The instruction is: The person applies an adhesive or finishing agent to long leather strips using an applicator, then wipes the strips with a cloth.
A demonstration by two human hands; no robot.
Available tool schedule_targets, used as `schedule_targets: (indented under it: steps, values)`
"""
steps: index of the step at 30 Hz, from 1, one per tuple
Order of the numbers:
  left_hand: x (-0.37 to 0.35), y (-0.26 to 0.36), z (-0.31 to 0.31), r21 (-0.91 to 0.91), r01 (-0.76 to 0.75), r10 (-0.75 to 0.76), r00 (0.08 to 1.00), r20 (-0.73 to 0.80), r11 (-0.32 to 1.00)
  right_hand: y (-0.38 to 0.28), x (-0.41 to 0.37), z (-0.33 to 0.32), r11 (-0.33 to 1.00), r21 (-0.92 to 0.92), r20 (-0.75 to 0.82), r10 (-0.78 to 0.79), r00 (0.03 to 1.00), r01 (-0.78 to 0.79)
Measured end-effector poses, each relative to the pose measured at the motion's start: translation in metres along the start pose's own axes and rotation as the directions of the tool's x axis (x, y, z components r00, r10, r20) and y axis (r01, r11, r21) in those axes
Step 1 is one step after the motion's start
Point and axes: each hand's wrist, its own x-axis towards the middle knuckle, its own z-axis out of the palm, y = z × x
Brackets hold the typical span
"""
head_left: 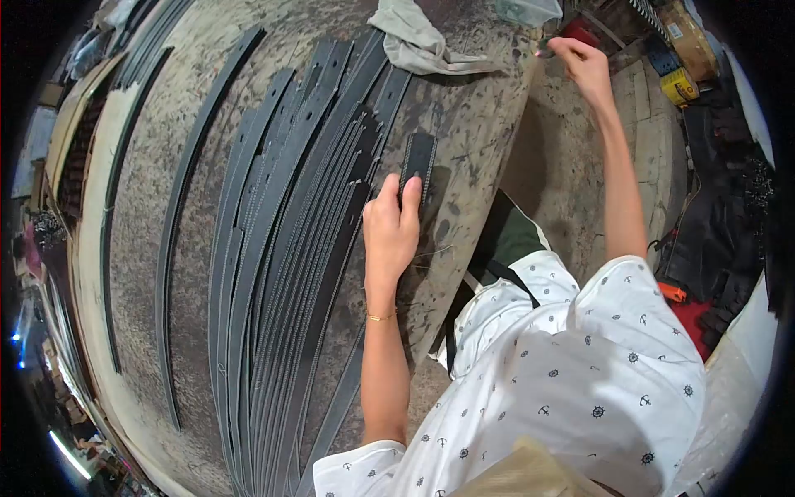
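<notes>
My left hand (391, 222) is closed on a black leather strap with light stitching along its edges, whose squared end (421, 153) sticks out past the thumb. The rest of that strap is hidden under the hand and forearm. Just left of it lies a thick bundle of similar black stitched straps (273, 215), fanned lengthwise over the worn table (464, 124). My right hand (586, 70) is raised at the table's far right edge, fingers pinched around a small dark thing (544, 50) with a pinkish end, too small to name.
A crumpled pale cloth (422, 41) lies beyond the straps. Separate black strips (178, 224) run along the table's left part. At the right are a yellow tin (679, 85), cardboard (689, 41) and dark material (712, 199). A clear plastic container (530, 10) is at the back.
</notes>
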Motion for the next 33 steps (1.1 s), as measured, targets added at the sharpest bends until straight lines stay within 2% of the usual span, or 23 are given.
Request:
schedule_targets:
  steps: [1, 2, 3, 5, 6, 7, 9, 11, 12, 13, 15, 16, 17, 19, 20, 23, 24, 25, 27, 30, 33]
  values:
    - [0.0, -0.001, 0.0, 0.013, 0.001, -0.002, 1.0, 0.005, 1.0, 0.001, 0.017, -0.009, 0.987, -0.159, 0.249, 0.008, 0.969, 0.033]
    - [-0.001, -0.003, 0.002, -0.003, -0.008, 0.008, 1.0, -0.009, 1.0, 0.0, 0.031, -0.015, 0.948, -0.303, 0.477, 0.057, 0.877, 0.103]
    - [-0.001, -0.002, -0.001, -0.003, -0.014, 0.013, 1.0, -0.009, 1.0, -0.007, 0.042, -0.015, 0.948, -0.302, 0.474, 0.054, 0.879, 0.105]
    - [-0.001, -0.002, 0.001, 0.0, 0.007, -0.007, 1.0, -0.009, 1.0, -0.004, 0.062, -0.01, 0.841, -0.342, 0.773, -0.001, 0.634, 0.419]
    - [-0.001, -0.005, 0.003, 0.001, -0.012, 0.012, 1.0, -0.019, 1.0, 0.01, 0.071, -0.006, 0.828, -0.253, 0.824, -0.086, 0.561, 0.5]
    - [-0.001, -0.004, 0.004, 0.006, -0.012, 0.012, 1.0, -0.024, 1.0, 0.02, 0.083, -0.009, 0.829, -0.247, 0.824, -0.093, 0.558, 0.502]
    - [-0.002, -0.001, 0.003, -0.025, 0.001, -0.002, 1.0, -0.025, 1.0, 0.011, 0.096, -0.006, 0.84, -0.35, 0.876, 0.137, 0.463, 0.414]
    - [-0.002, 0.0, 0.001, -0.01, 0.008, -0.008, 0.999, -0.037, 1.0, -0.017, 0.095, -0.017, 0.846, -0.394, 0.766, 0.085, 0.638, 0.361]
    - [-0.002, -0.001, 0.002, 0.009, -0.002, 0.003, 0.999, -0.041, 1.0, -0.035, 0.09, -0.021, 0.867, -0.285, 0.703, -0.101, 0.705, 0.408]
    - [-0.003, -0.002, 0.003, 0.027, -0.011, 0.012, 0.999, -0.044, 1.0, -0.035, 0.107, -0.031, 0.878, -0.298, 0.677, -0.083, 0.732, 0.375]
    - [-0.003, -0.002, 0.004, 0.032, -0.016, 0.018, 0.999, -0.049, 0.999, -0.087, 0.117, -0.036, 0.888, -0.411, 0.588, 0.085, 0.805, 0.206]
    - [-0.003, -0.001, 0.004, 0.026, -0.01, 0.012, 0.999, -0.045, 1.0, -0.097, 0.122, -0.04, 0.88, -0.471, 0.544, 0.231, 0.807, 0.066]
    - [-0.003, 0.001, 0.002, 0.016, -0.005, 0.006, 0.999, -0.04, 1.0, -0.098, 0.129, -0.041, 0.876, -0.476, 0.541, 0.227, 0.81, 0.072]
    - [-0.003, -0.001, 0.002, 0.018, -0.007, 0.007, 0.999, -0.039, 1.0, -0.083, 0.153, -0.04, 0.817, -0.554, 0.602, 0.262, 0.754, 0.159]
    - [-0.003, -0.002, 0.002, 0.024, 0.001, 0.0, 0.999, -0.035, 1.0, -0.076, 0.162, -0.039, 0.78, -0.557, 0.647, 0.191, 0.738, 0.286]
    - [-0.004, -0.003, 0.004, 0.034, 0.0, 0.002, 0.999, -0.042, 0.999, -0.07, 0.176, -0.029, 0.755, -0.57, 0.668, 0.196, 0.718, 0.324]
    - [-0.004, -0.001, 0.003, 0.03, 0.0, 0.001, 0.999, -0.046, 1.0, -0.074, 0.18, -0.028, 0.726, -0.604, 0.69, 0.272, 0.671, 0.328]
    - [-0.004, 0.0, 0.002, 0.031, 0.007, -0.006, 0.999, -0.043, 1.0, -0.053, 0.193, -0.027, 0.727, -0.602, 0.693, 0.269, 0.669, 0.331]
    - [-0.004, 0.001, 0.002, 0.031, 0.011, -0.009, 0.999, -0.039, 0.999, 0.009, 0.226, -0.025, 0.636, -0.456, 0.807, 0.002, 0.59, 0.622]
    - [-0.005, 0.001, 0.002, 0.034, 0.017, -0.016, 0.999, -0.028, 0.999, 0.013, 0.229, -0.02, 0.658, -0.491, 0.792, 0.066, 0.607, 0.57]
    - [-0.007, 0.0, 0.002, 0.006, -0.015, 0.016, 0.999, -0.034, 1.0, 0.011, 0.228, -0.019, 0.689, -0.451, 0.805, 0.04, 0.592, 0.567]
